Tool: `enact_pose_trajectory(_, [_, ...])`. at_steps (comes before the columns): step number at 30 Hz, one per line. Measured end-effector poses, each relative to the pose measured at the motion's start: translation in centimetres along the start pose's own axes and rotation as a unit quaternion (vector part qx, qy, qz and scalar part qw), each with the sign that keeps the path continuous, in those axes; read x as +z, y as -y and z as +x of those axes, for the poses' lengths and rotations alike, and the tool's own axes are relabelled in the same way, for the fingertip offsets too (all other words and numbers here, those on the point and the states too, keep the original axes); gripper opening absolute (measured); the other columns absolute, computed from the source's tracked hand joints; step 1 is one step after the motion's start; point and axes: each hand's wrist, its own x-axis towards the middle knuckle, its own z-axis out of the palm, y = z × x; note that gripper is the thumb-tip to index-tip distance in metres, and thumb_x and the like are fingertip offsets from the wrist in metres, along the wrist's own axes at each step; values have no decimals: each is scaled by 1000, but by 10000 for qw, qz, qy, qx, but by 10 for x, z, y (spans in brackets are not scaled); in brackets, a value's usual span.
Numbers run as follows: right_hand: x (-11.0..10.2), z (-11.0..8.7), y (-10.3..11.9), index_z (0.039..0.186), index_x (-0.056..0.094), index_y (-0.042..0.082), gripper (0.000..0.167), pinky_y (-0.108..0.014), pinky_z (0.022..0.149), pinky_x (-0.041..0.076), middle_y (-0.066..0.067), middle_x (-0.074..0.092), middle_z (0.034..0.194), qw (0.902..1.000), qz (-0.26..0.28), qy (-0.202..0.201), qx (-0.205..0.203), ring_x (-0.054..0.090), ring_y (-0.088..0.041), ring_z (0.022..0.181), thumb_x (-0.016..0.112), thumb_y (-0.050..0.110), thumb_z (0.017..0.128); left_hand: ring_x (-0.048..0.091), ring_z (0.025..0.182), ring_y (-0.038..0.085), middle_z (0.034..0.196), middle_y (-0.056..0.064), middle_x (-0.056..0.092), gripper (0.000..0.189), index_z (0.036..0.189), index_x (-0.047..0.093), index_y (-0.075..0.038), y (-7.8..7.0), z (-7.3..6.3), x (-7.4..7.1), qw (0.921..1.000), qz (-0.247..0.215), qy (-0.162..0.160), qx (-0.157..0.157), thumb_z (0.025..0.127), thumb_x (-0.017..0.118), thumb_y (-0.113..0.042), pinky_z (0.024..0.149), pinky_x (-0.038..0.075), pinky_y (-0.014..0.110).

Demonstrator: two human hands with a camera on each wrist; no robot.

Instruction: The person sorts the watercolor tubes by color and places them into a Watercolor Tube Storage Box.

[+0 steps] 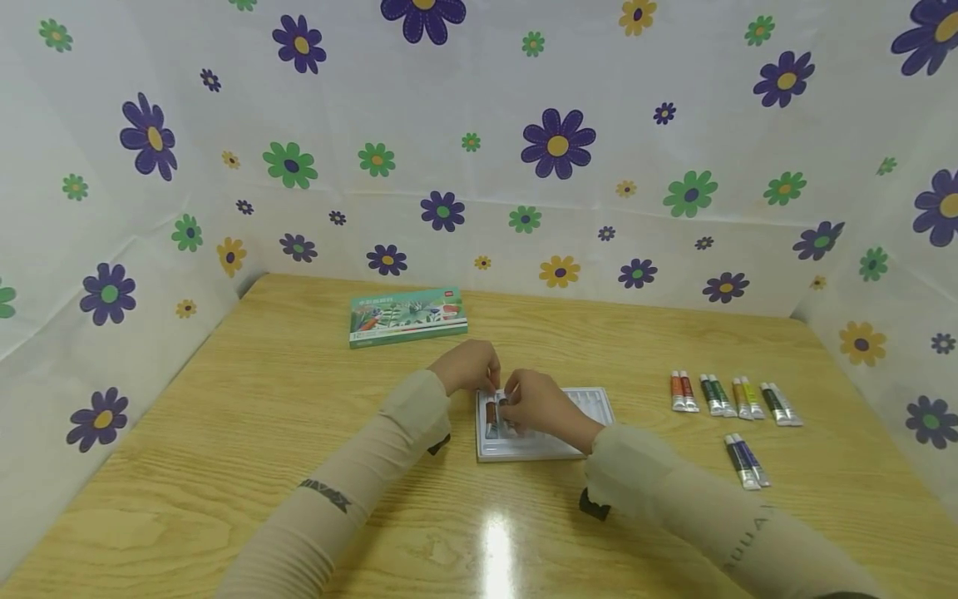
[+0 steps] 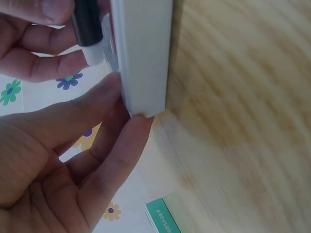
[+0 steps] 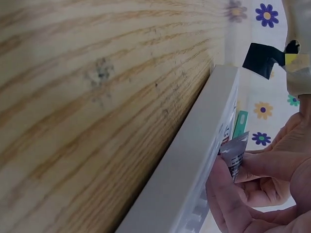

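A white plastic tray (image 1: pixel 533 455) with moulded slots lies on the table, a brown paint tube (image 1: pixel 491 418) in its leftmost slot. My left hand (image 1: pixel 470 366) pinches the tray's far left corner, thumb and fingers at its wall (image 2: pixel 143 53) in the left wrist view. Over the left slots, my right hand (image 1: pixel 545 406) grips a dark paint tube (image 2: pixel 87 24) with a white cap between thumb and fingers. Its flat silver end (image 3: pixel 236 150) shows in the right wrist view, close over the tray. The right hand hides part of the slots.
Behind the tray, to the left, lies a teal paint box (image 1: pixel 407 318). Several paint tubes lie in pairs on the right: orange and red (image 1: pixel 683 391), dark and green (image 1: pixel 717 395), yellow (image 1: pixel 748 398), dark green and white (image 1: pixel 780 404), purple (image 1: pixel 747 462). A flowered cloth (image 1: pixel 479 175) stands behind.
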Motion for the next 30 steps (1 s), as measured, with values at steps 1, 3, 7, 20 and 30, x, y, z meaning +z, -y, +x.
enact_pose_trajectory(1, [0,0,0,104,57,-5,27,-23,54,50,-14,70,86,10000,-18,-16,-16,61,-12,55,67,10,85,56,73,13,94,7,71,4,77,72,-8,0,0,0,10000,29,-17,27,81,71,-6,62,48,21])
enact_pose_trajectory(3, [1,1,1,104,56,-4,26,-23,55,49,-14,71,85,10000,-28,-44,-42,62,-11,56,67,10,85,56,73,13,93,7,71,4,76,73,-7,1,1,1,9999,61,-45,67,80,71,-6,62,48,21])
enact_pose_trajectory(7, [2,2,1,103,56,-5,26,-24,56,50,-15,70,87,9999,-30,-116,-66,63,-11,56,67,10,85,56,73,13,93,7,71,4,76,73,-8,1,2,1,9999,102,-61,97,80,72,-7,62,48,21])
enact_pose_trajectory(20, [9,1,5,95,56,-5,19,-21,50,44,-9,63,74,9990,-312,-230,-225,56,-12,58,67,8,85,55,73,12,89,6,71,5,76,73,-7,1,-2,0,9996,183,-99,170,80,72,-8,67,49,24])
enact_pose_trajectory(30, [10,1,6,94,56,-3,21,-22,51,39,-9,61,75,9960,-780,-282,-328,49,-13,60,68,13,85,55,73,13,91,7,71,4,78,73,-7,0,-2,0,9997,200,-94,141,81,71,-7,67,50,24])
